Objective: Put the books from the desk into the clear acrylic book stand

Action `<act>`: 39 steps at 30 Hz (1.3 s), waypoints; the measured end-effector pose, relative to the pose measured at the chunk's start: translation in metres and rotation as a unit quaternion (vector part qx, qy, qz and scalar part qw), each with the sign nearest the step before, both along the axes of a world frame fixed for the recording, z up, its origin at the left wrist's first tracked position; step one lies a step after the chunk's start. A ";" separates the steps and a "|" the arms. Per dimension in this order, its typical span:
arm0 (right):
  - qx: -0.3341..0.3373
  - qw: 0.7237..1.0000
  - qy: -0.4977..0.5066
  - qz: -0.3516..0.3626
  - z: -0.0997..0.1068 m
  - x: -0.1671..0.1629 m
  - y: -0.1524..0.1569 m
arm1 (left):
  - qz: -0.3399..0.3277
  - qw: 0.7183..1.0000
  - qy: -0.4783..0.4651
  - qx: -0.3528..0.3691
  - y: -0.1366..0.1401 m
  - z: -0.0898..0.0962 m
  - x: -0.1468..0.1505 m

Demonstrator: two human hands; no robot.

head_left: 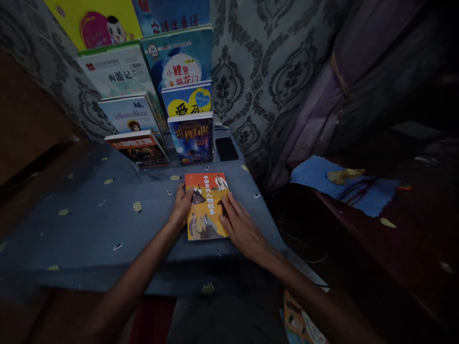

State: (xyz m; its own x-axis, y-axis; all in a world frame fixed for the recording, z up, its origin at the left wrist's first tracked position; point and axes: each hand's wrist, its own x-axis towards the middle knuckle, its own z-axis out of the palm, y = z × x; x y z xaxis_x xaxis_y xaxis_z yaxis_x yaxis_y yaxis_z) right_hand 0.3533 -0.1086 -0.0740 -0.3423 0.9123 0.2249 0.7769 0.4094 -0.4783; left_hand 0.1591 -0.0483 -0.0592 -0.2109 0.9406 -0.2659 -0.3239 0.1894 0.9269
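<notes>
A paperback book (201, 210) with an orange and yellow cover, white Chinese characters and drawn figures lies face up near the table's front edge. My left hand (180, 206) is closed on its left edge, thumb on the cover and the other fingers along the side. From the right, my right hand (241, 222) reaches over the opposite edge. Its fingers are stretched out and apart, with their tips resting on the cover. Just behind this book, a dark blue book (191, 138) and a book with a red and black cover (141, 150) lean upright.
More books, among them a white one (111, 71) and a teal one (179, 52), rise in tiers behind. A dark phone (226, 149) lies beside them on the blue tablecloth (107, 224). To the right, a blue cloth (319, 174) covers part of a dark red surface (344, 215).
</notes>
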 end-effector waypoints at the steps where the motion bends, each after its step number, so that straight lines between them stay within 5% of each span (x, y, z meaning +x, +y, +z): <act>1: -0.002 1.000 -0.010 -0.003 0.000 0.000 0.000 | -0.012 0.999 0.047 0.018 0.002 -0.002 -0.004; 4: 0.002 0.999 -0.041 -0.001 0.001 0.001 0.001 | -0.060 0.968 0.227 0.087 0.009 -0.004 -0.022; 8: 0.033 0.996 -0.082 0.002 0.013 -0.001 0.006 | -0.081 0.851 0.483 0.190 0.012 -0.003 -0.046; 11: 0.038 0.993 -0.101 0.046 0.031 -0.017 0.020 | -0.103 0.786 0.564 0.231 0.009 -0.003 -0.049; 15: 0.012 0.987 -0.086 0.132 0.046 -0.057 0.049 | -0.114 0.788 0.564 0.218 0.005 -0.007 -0.045; 20: -0.025 0.981 -0.071 0.176 0.039 -0.083 0.078 | -0.134 0.779 0.569 0.225 0.003 -0.013 -0.044; 33: -0.020 0.999 -0.010 0.038 -0.001 0.000 0.127 | -0.115 0.752 0.614 0.212 0.006 -0.021 -0.047; 39: -0.012 0.999 0.015 0.032 -0.008 -0.002 0.127 | -0.180 0.668 0.677 0.251 -0.004 -0.004 -0.034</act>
